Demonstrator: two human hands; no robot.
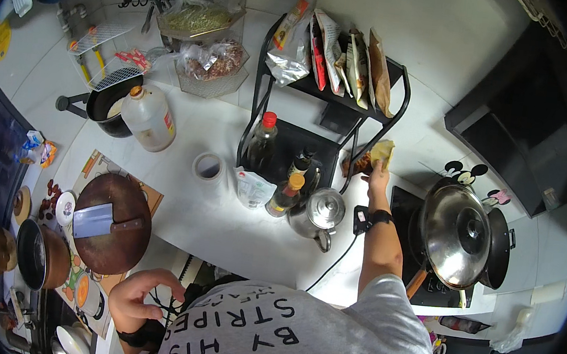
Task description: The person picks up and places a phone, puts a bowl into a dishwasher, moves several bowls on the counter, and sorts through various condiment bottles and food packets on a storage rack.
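Observation:
My right hand (377, 179) reaches beside the black metal shelf rack and grips a yellow cloth or packet (382, 154), whose exact kind is unclear. Next to it, behind the rack's leg, lies a reddish-brown packaged item (358, 165). My left hand (144, 294) is held low at the left, near the counter's front edge, with thumb and fingers apart and nothing seen between them. Near that hand are a round wooden chopping board (123, 251) and, on it, a cleaver (95, 220). A metal kettle (316, 214) stands left of my right forearm.
A lidded wok (456, 236) sits on the black stove (421, 295) at right. Bottles, including a red-capped one (262, 143), stand at the rack (403, 94). Left are a plastic jug (149, 119), a black pot (107, 127), a paper roll (208, 166) and a copper-coloured pot (54, 259).

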